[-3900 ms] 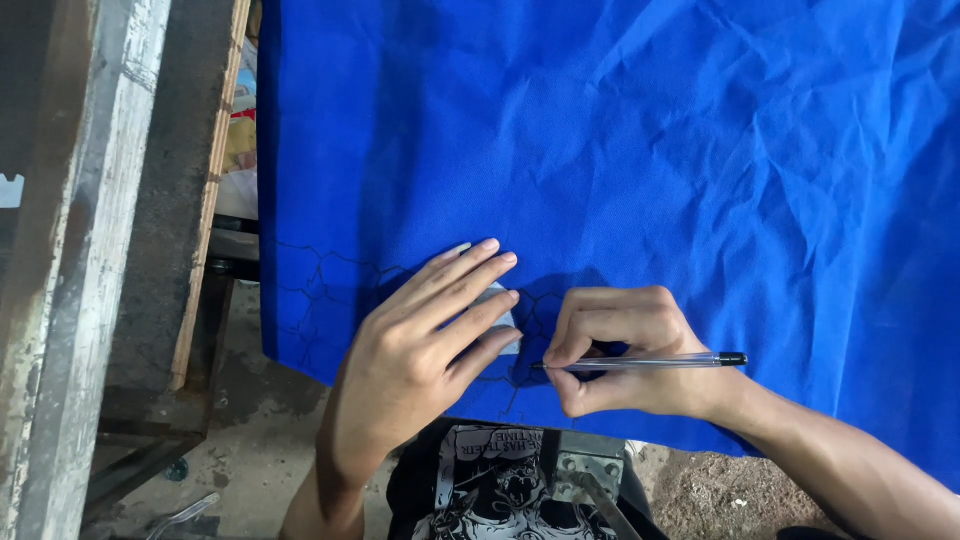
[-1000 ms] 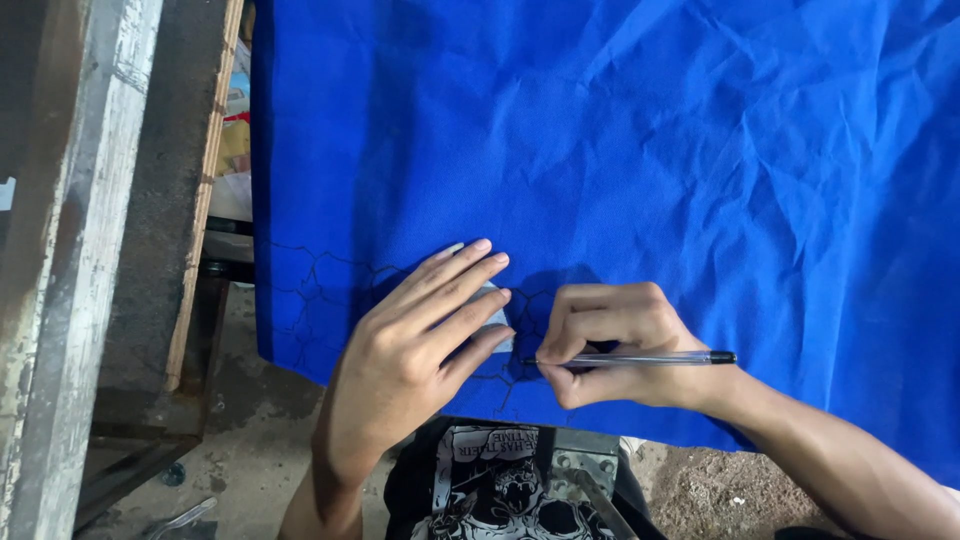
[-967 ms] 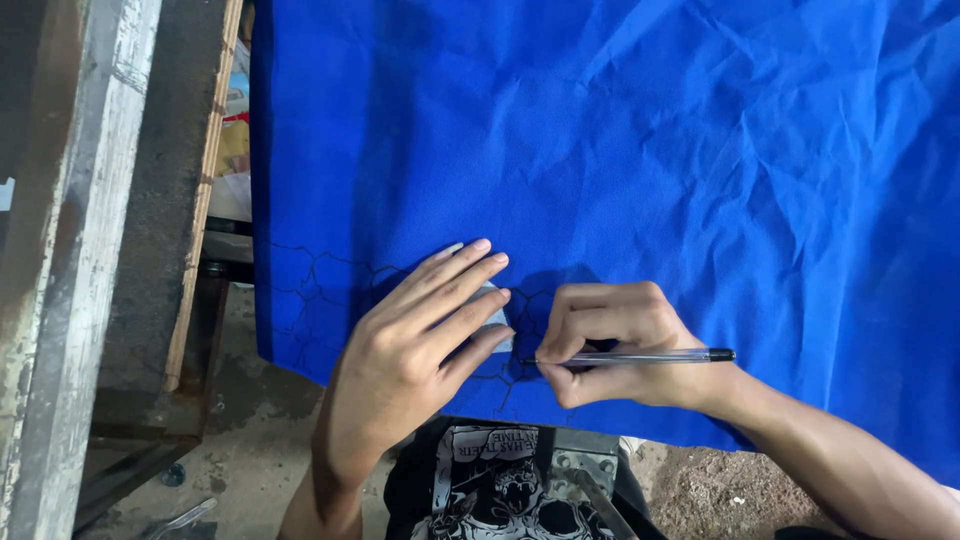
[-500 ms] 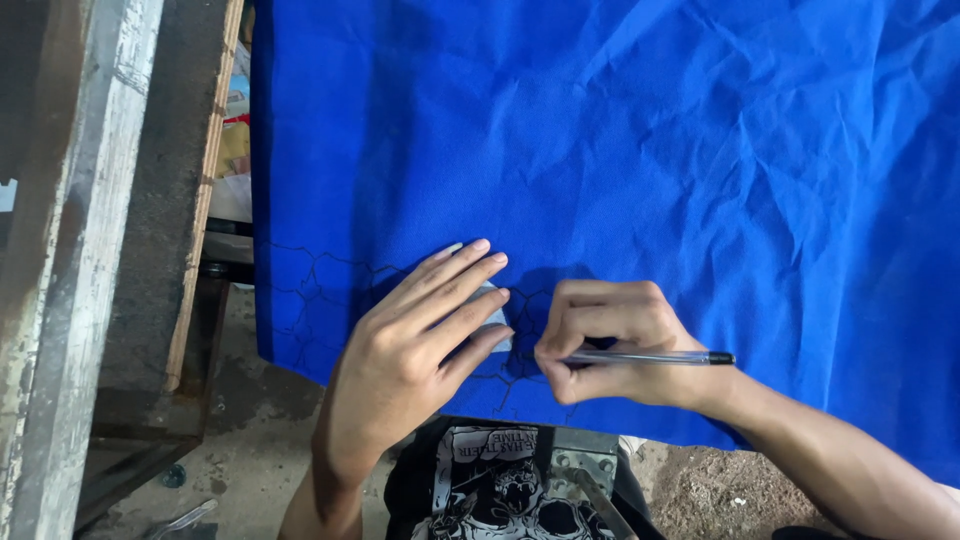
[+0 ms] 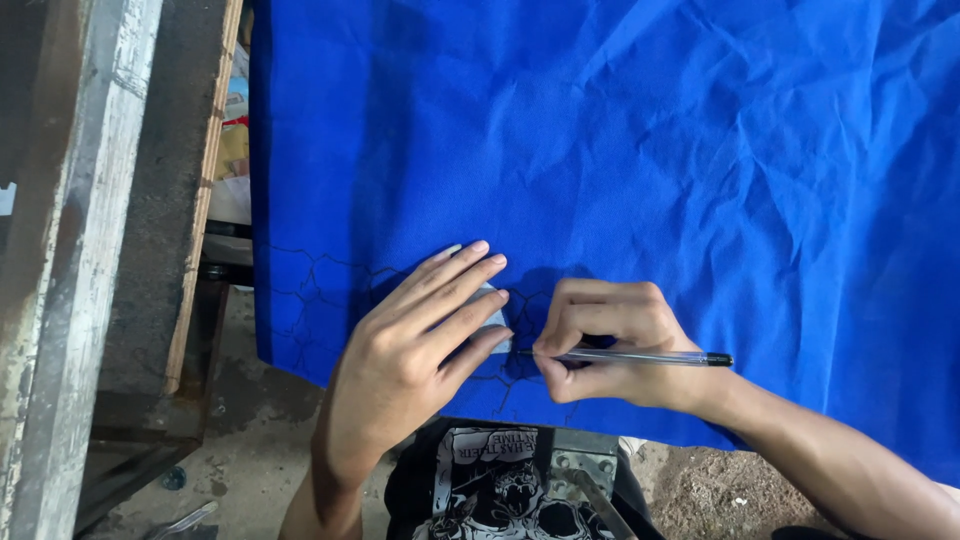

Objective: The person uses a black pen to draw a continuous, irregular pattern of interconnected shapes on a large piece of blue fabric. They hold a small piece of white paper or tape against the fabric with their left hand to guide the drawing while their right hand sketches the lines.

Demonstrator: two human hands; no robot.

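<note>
My left hand [image 5: 405, 365] lies flat and open, fingers extended and close together, pressing a small pale flat template piece [image 5: 493, 318] against the wrinkled royal-blue woven cloth [image 5: 620, 160]. Only a corner of that piece shows beyond the fingertips; I cannot tell its full shape. My right hand [image 5: 610, 345] is curled closed around a slim clear-barrelled ballpoint pen with a dark cap end [image 5: 640, 357]. The pen lies nearly horizontal, its tip pointing left and meeting the cloth just beside the edge of the template, close to the left fingertips.

Procedure, as I judge it, for the tracing stroke in hand:
1. Keep the left palm weighted evenly so the template cannot creep on the cloth.
2. Hold the pen tip against the template edge and draw lightly; heavy pressure would drag the fabric into folds.
3. Smooth nearby wrinkles before each stroke, since creases distort the line.

The cloth hangs over the near edge of the desk, with thin dark pen outlines [image 5: 310, 290] already drawn along its lower left border.

Count: two hands, one pen, one template piece, one blue cloth. Beyond these, one weathered grey-white wooden post [image 5: 70, 250] stands at left, and one black printed shirt [image 5: 500, 490] shows below.
</note>
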